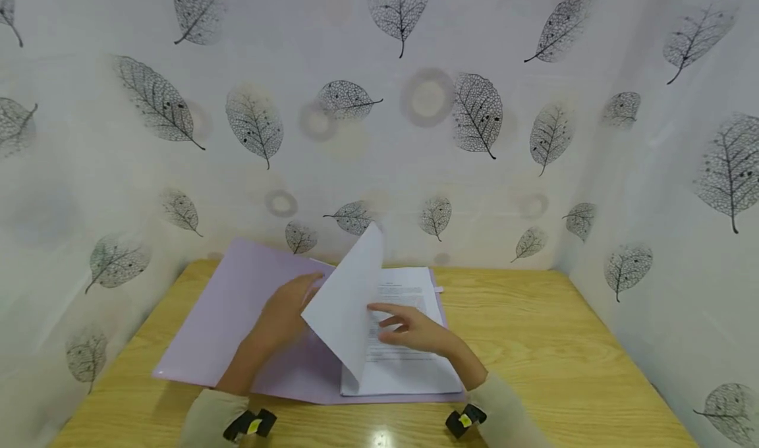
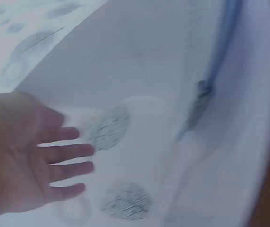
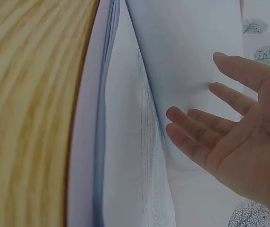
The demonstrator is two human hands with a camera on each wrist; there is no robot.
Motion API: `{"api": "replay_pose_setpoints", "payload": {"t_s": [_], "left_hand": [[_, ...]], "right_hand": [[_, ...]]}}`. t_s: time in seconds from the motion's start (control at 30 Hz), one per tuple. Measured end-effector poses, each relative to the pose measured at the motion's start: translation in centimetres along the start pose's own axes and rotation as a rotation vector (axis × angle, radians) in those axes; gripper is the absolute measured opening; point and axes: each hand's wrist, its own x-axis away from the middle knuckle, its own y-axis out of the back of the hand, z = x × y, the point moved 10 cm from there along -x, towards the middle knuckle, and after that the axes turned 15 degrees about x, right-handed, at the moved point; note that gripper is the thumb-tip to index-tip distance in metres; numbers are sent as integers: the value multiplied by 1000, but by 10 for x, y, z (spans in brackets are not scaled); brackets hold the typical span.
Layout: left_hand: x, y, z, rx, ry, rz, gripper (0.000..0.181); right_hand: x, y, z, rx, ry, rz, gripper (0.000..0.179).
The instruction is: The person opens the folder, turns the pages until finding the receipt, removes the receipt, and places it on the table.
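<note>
The raised sheet [image 1: 351,300] stands tilted over the papers [image 1: 415,377] in the folder [image 1: 201,336], near six o'clock in the head view. Taking the sheet as the dial's centre, the left hand [image 1: 287,311] is at nine o'clock, fingers straight and spread, gripping nothing; whether it touches the sheet I cannot tell. The right hand [image 1: 422,333] is towards four o'clock, fingers loosely extended, the index fingertip seemingly against the sheet. Turning it well probably calls for light, flat-fingered support on both faces, with the bound edge left slack; a hard push could crease the paper or tear it there.

The sheet is thin, matt and white, bowed into a soft curve with one sharp corner at twelve o'clock. The folder is smooth lilac, faintly glossy. A dark, blurred fitting [image 2: 201,104], possibly a clip, sits inside. The table [image 1: 534,356] shows streaky yellow wood grain.
</note>
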Motion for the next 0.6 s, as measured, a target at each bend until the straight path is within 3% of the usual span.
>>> {"api": "replay_pose_setpoints", "payload": {"t_s": [0.1,0.2,0.27,0.43,0.6], "left_hand": [[-1,18,-1,109,66,-26,47],[-1,19,-7,185,82,26,50],[0,14,-15,138,40,63,51],[2,-1,-27,-98,-58,105,54],[7,-22,-24,-130,4,220,56]], "right_hand": [[-1,-3,4,18,22,3,61],[-1,-6,7,26,26,8,63],[-1,-7,9,28,22,9,63],[-1,-10,13,18,1,12,65],[-4,-17,16,10,11,22,66]]}}
